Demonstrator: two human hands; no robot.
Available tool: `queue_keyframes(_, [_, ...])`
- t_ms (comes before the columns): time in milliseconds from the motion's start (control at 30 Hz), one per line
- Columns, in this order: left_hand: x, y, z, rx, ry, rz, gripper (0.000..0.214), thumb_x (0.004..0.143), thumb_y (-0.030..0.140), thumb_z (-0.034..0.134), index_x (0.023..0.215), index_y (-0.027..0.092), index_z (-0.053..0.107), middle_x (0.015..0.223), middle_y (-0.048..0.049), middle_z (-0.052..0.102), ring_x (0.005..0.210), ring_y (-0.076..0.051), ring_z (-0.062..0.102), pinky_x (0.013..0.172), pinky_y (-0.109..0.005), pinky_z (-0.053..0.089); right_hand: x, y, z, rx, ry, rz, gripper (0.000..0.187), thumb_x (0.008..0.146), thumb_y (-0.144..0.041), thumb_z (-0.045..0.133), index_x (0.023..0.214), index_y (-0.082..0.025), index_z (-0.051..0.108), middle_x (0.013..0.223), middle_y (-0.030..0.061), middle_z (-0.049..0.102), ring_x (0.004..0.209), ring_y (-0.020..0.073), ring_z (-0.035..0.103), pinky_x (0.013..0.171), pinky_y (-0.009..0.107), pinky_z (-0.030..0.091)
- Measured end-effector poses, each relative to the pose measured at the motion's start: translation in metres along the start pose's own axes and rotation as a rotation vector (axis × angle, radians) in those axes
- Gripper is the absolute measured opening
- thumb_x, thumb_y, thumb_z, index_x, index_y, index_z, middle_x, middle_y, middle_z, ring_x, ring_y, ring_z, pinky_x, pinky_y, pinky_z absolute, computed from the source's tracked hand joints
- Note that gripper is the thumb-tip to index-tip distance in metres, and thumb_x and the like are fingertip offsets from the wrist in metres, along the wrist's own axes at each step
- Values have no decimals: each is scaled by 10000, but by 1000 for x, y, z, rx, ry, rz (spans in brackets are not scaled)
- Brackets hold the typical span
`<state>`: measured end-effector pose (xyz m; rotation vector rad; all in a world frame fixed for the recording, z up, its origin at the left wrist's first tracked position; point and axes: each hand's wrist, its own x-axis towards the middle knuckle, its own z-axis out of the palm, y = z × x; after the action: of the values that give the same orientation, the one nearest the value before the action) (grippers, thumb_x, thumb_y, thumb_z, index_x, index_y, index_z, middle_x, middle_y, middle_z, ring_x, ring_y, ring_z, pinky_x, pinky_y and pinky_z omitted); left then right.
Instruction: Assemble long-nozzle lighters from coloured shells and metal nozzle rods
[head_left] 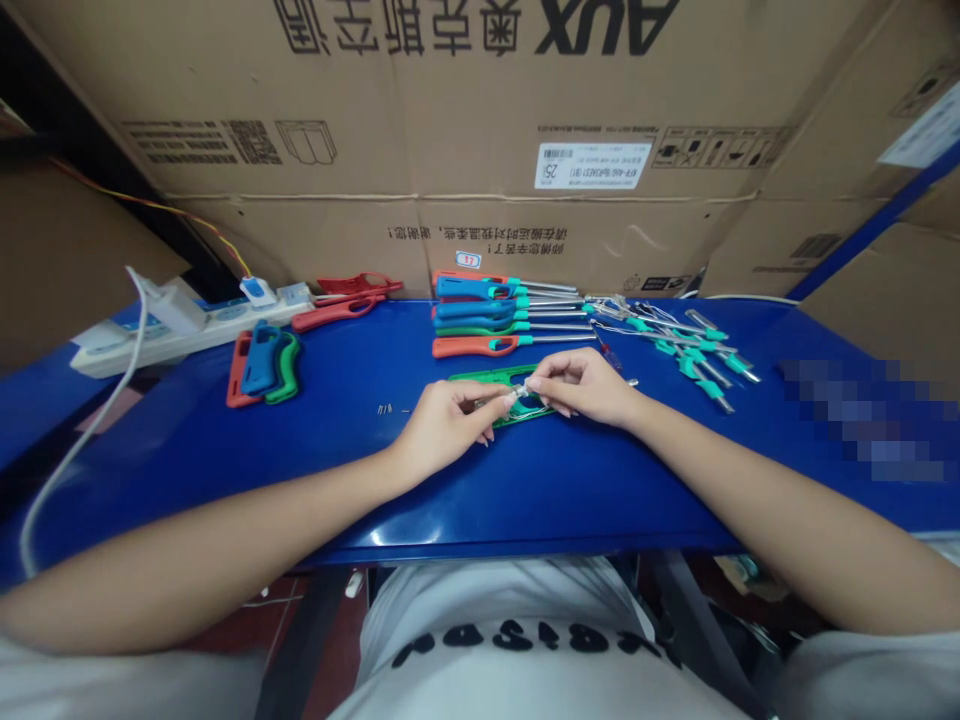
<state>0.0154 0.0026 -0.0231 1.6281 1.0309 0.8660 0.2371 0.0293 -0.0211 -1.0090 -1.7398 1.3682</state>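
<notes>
Both my hands meet over a green plastic lighter casing half (491, 378) that lies on the blue table. Between their fingertips is a small pale part (520, 390) with thin wire at it; its exact kind is too small to make out. My left hand (446, 420) pinches it from the left, thumb and forefinger together. From the right, my right hand (581, 388) pinches its other end. Fingers cover part of the casing. Several tiny metal pins (385, 409) lie left of my left hand.
Assembled long-nosed lighters (480, 345) are stacked behind my hands. Metal tubes with teal ends (697, 360) and wires lie at the right. Casing halves in red, blue and green (262, 365) sit at the left, near a white power strip (225, 322). A cardboard wall (480, 130) closes the back.
</notes>
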Motion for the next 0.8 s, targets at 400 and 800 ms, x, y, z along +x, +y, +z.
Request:
queue_keyframes(400, [1, 3, -1, -52, 34, -64, 398, 806, 392, 752, 1085, 108, 777, 695, -33, 721, 491, -84, 576, 455, -181, 518, 2, -2, -4, 41, -31, -3, 426, 739, -533, 812, 749, -149, 628, 562, -32, 601, 409, 49, 443, 394, 196, 325])
queue_keyframes(800, [-1, 3, 3, -11, 60, -47, 367, 812, 419, 732, 1034, 134, 796, 694, -28, 724, 478, -82, 540, 418, -171, 472, -1, -2, -2, -1, -16, -25, 400, 768, -524, 786, 764, -142, 667, 623, -4, 650, 413, 48, 447, 404, 210, 323])
